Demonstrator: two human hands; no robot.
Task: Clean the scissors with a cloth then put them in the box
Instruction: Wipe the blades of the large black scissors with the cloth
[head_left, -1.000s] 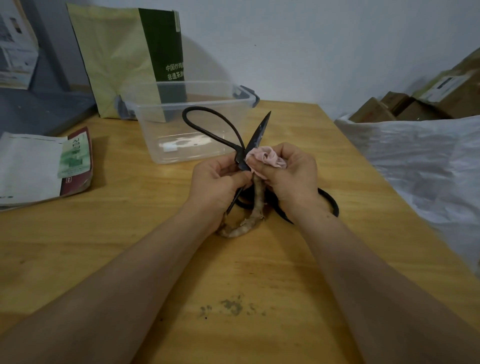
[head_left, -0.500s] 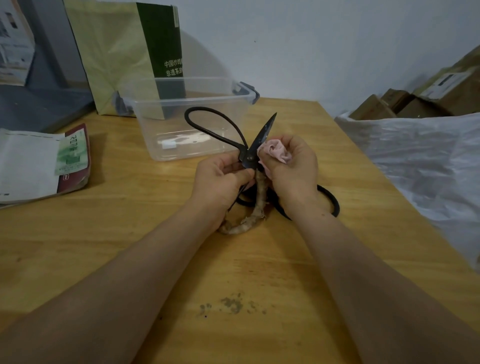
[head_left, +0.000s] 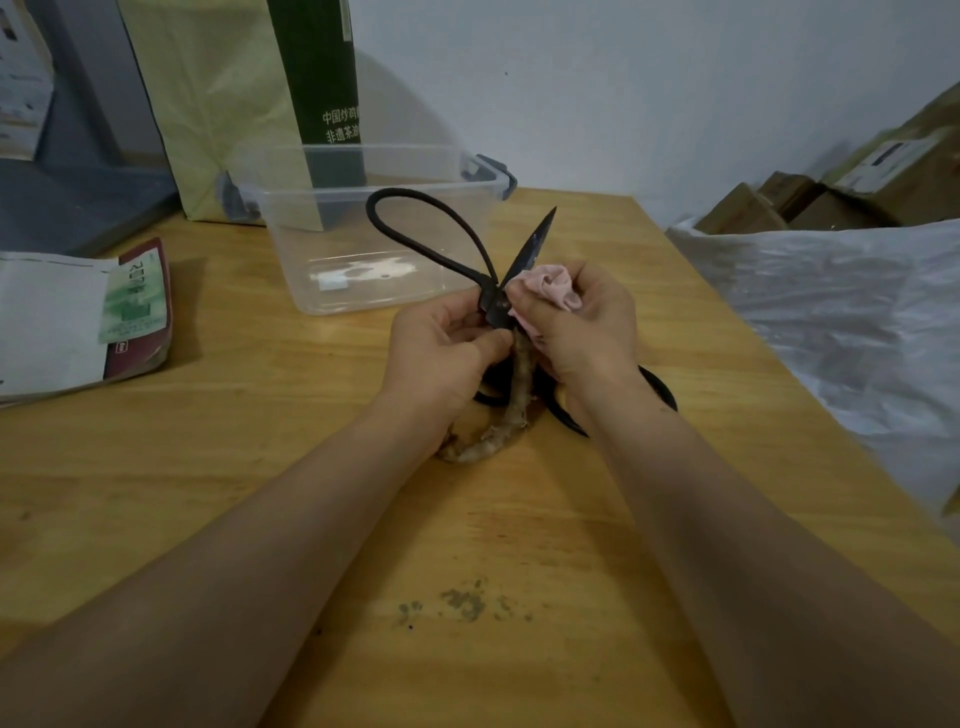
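Pinching scissors (head_left: 531, 243) at pivot with left hand (head_left: 441, 356) — right hand (head_left: 589, 332) is gripping pink cloth (head_left: 550, 286) on blade, tip pointing up-right; green bag (head_left: 322, 78), top centre, showing Chinese print.

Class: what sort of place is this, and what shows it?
Probably a storeroom or packing corner: cardboard boxes piled at the right, a white plastic sheet beside them, and a plain wooden table.

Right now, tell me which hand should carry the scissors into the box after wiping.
Left. The left hand grips the scissors at the pivot; the right hand is bunched around the cloth. The box sits just ahead, slightly left.
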